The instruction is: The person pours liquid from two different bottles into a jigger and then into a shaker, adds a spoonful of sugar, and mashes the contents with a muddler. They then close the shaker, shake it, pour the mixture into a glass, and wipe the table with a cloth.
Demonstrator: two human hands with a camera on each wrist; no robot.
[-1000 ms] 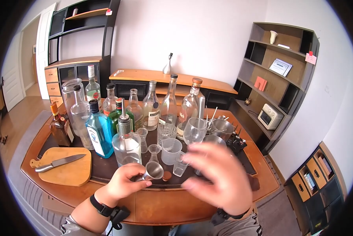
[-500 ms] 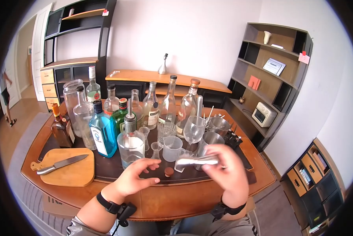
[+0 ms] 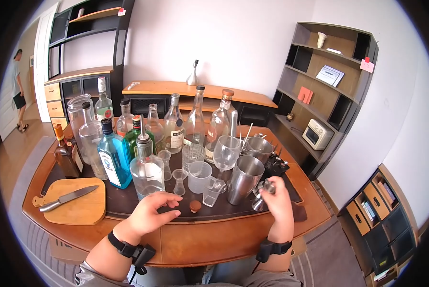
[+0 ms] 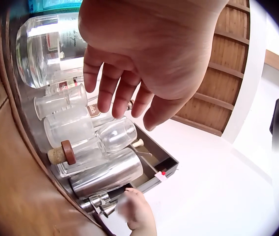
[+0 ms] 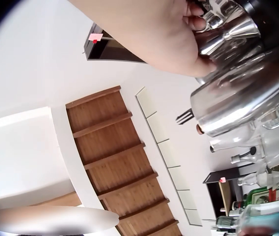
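The jigger (image 3: 259, 204) is right of centre in the lower half of the head view, at the right hand (image 3: 280, 198), just beside the steel shaker (image 3: 245, 179). The right forearm comes up almost vertically from the lower right of the frame, the hand above the front part of the table (image 3: 190, 244). Its fingers are curled and nearly closed, gripping the jigger between thumb and fingers; the hand covers part of the grip in the head view. The right wrist view shows the thumb on the near side and the fingertips by the shiny metal at the top of the frame. Whether the jigger's foot touches the table I cannot tell.

The left hand (image 3: 150, 210) is left of centre in the lower half, its forearm slanting up and rightward from the lower left. It holds nothing: the fingers are relaxed and slightly bent, the thumb set apart from them, the palm turned inward. It hovers over the table's front edge, in front of the bottle with the pourer (image 3: 147, 174). The cork (image 3: 195, 206) lies to its right, near but apart.

Between the hands, farther back, stand the hourglass-shaped glass (image 3: 179, 182), the plastic cup (image 3: 200, 177), the small square cup (image 3: 213, 193) and the wine glass (image 3: 226, 153). At lower left, the knife (image 3: 71, 197) lies on the board (image 3: 87, 205).
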